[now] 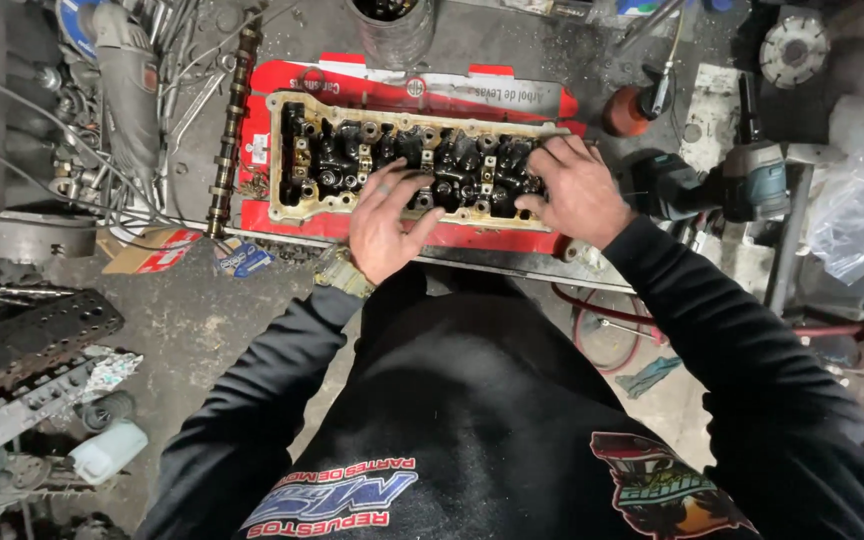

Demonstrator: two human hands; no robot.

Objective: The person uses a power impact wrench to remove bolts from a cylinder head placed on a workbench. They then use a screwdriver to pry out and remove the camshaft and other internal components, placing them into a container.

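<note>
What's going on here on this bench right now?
A person in a dark long-sleeved top leans over a greasy cylinder head that lies on red cardboard on the workbench. Both bare hands rest on its oily valve gear: the left hand near the middle, the right hand toward the right end. Neither hand holds a tool. A camshaft lies beside the head on the left, and a cordless power tool sits to the right.
</note>
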